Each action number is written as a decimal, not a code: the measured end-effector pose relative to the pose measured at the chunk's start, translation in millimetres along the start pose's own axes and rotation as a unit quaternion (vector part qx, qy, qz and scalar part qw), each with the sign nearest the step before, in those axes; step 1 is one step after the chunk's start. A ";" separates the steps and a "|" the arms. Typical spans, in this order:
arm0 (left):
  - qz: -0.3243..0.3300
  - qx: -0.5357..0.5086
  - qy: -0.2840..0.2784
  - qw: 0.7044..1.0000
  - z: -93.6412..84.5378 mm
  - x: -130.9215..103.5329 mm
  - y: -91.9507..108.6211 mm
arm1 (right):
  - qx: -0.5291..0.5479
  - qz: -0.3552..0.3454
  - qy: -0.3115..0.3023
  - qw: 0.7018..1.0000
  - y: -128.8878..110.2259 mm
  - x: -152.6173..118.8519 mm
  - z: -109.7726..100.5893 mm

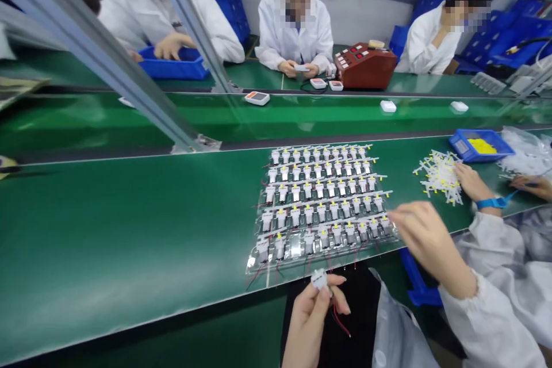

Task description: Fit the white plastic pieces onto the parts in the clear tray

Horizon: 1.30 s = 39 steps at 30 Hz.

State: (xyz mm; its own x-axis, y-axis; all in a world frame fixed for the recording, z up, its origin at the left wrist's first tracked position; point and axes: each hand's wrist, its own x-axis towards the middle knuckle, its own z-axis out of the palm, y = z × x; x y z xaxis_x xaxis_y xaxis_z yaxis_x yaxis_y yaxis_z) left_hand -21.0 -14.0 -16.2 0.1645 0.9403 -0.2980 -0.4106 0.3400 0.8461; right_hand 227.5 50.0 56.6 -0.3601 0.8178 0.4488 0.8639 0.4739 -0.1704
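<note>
My left hand (311, 313) is closed around a small white plastic part with red and black wires (319, 279), just off the near edge of the bench. The wires dangle below its fingers. Over the right end of a clear plastic tray (295, 245), my right hand (425, 236) has its fingertips pinched together beside the nearest row; whatever lies between them is too small to make out. Rows of similar wired white parts (321, 190) fill the tray, with thin white sticks bearing yellow tips lying across them. One slot in the nearest row holds no part.
A heap of white sticks with yellow tips (442, 175) lies at right near a co-worker's hand (472, 184). Behind it stands a blue bin (480, 146) with yellow pieces. A slanted metal post (129, 63) rises at left. White devices rest on the green conveyor (319, 118).
</note>
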 end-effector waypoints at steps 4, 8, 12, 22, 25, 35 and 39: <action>-0.006 0.023 -0.005 1.000 7.7 -0.1 2.2 | -0.170 0.213 0.038 0.961 85.6 -15.1 23.1; -0.003 0.026 0.006 1.000 17.0 -1.0 4.0 | -0.236 0.337 0.023 0.911 132.7 -28.8 48.7; -0.008 0.036 -0.001 0.999 21.1 0.0 3.1 | -0.210 0.349 0.033 0.913 144.4 -36.8 65.9; -0.016 0.046 -0.025 0.999 22.2 3.1 4.3 | -0.028 0.300 0.073 0.951 129.1 -51.8 76.2; -0.020 0.063 -0.046 0.997 16.0 5.0 0.6 | -0.015 0.310 0.067 0.948 124.2 -49.1 74.1; 0.003 0.158 -0.051 0.986 9.5 5.8 2.7 | -0.048 0.280 0.070 0.956 129.9 -24.3 80.1; 0.018 0.169 -0.044 0.985 10.9 6.8 7.4 | -0.004 0.302 0.101 0.948 105.8 -18.9 66.9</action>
State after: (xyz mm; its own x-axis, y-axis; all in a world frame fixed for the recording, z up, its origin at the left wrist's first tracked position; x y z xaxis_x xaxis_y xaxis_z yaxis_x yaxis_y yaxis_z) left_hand -13.1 -5.3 -7.1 0.2392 0.9413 -0.2383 -0.0988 0.2678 0.9584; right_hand 302.2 106.5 -28.6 0.2750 0.8600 0.4299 0.8943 -0.0647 -0.4427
